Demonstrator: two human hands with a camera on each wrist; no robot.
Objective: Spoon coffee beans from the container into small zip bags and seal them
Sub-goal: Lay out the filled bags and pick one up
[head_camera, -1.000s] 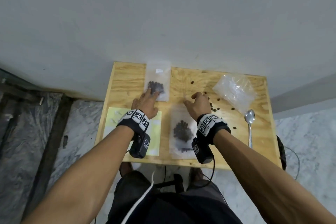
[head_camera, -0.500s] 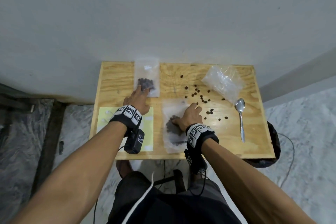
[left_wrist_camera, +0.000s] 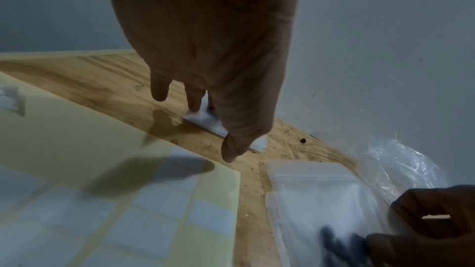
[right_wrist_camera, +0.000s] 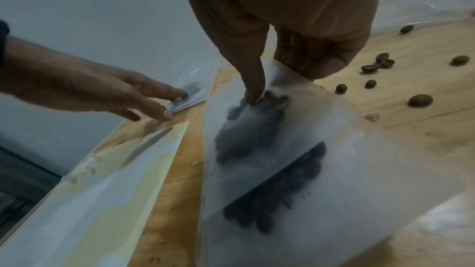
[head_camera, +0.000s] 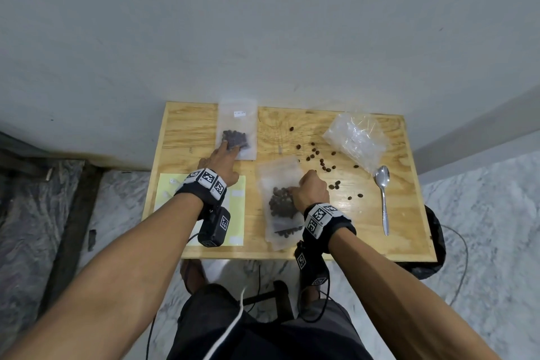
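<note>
A small zip bag (head_camera: 237, 126) with coffee beans lies flat at the table's far side. My left hand (head_camera: 225, 153) rests straight fingers (left_wrist_camera: 195, 100) on its near edge. Closer to me lies a stack of two frosted zip bags (head_camera: 282, 207) holding beans. My right hand (head_camera: 296, 191) pinches the upper bag (right_wrist_camera: 259, 135) between thumb and curled fingers, tilting it up off the lower bag (right_wrist_camera: 339, 186). Loose coffee beans (head_camera: 320, 159) are scattered on the wood to the right of that hand. A metal spoon (head_camera: 383, 199) lies at the right side.
A crumpled clear plastic bag (head_camera: 356, 137) sits at the back right by the wall. A yellow sheet of white labels (head_camera: 236, 219) lies under my left wrist at the front left. The wooden table (head_camera: 359, 240) is small and stands against a grey wall.
My right hand has come back from the loose beans to the near bags and taken hold of the upper one. The left hand has stayed on the far bag.
</note>
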